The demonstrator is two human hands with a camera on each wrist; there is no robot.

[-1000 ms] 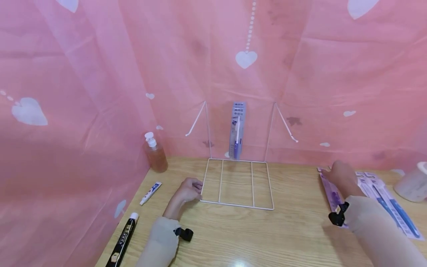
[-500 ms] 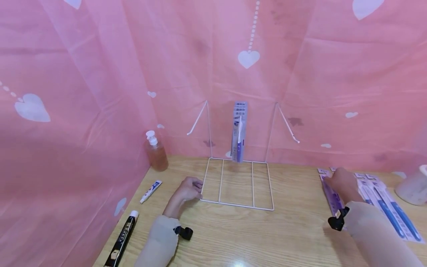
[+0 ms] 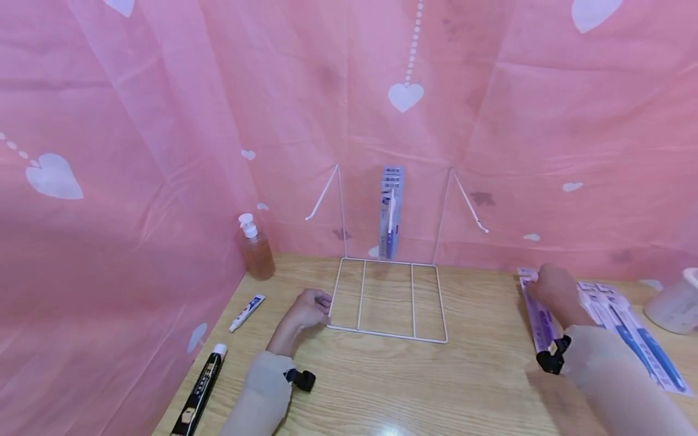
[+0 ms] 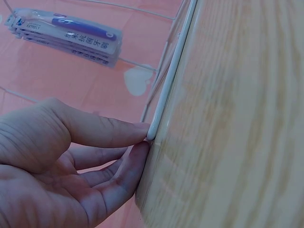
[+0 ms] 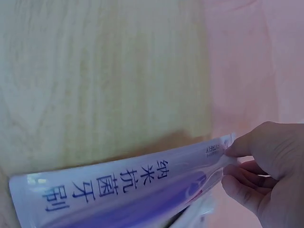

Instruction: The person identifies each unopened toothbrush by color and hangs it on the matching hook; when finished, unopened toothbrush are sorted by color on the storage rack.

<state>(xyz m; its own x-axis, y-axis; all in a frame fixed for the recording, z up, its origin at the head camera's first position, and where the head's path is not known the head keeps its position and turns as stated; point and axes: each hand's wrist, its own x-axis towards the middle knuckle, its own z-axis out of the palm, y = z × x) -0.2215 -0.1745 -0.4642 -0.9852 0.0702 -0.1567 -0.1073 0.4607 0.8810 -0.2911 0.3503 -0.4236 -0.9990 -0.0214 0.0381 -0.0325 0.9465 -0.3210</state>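
A white wire display rack (image 3: 387, 334) stands on the table, its base flat and two hooked arms angling forward. My left hand (image 3: 309, 307) pinches the rack's front left corner between thumb and fingers, close up in the left wrist view. Several packaged toothbrushes (image 3: 389, 212) hang at the middle of the rack, a purple-handled one in front. On the right, my right hand (image 3: 558, 297) holds a packaged purple toothbrush (image 5: 123, 190) by its upper end, with thumb and fingertips on the pack. That pack appears tilted in the right wrist view; whether its lower end touches the table is hidden.
Packaged blue toothbrushes (image 3: 635, 333) lie right of my right hand, near a whitish cylinder (image 3: 673, 303). At left are a pump bottle (image 3: 257, 257), a small toothpaste tube (image 3: 247, 313) and a black tube (image 3: 199, 390). A pink curtain (image 3: 283, 121) hangs behind the table.
My right hand has shifted slightly over the purple toothbrush pack, whose top end has moved a little toward the back. The hanging packs have swung a little. My left hand stays on the rack's corner.
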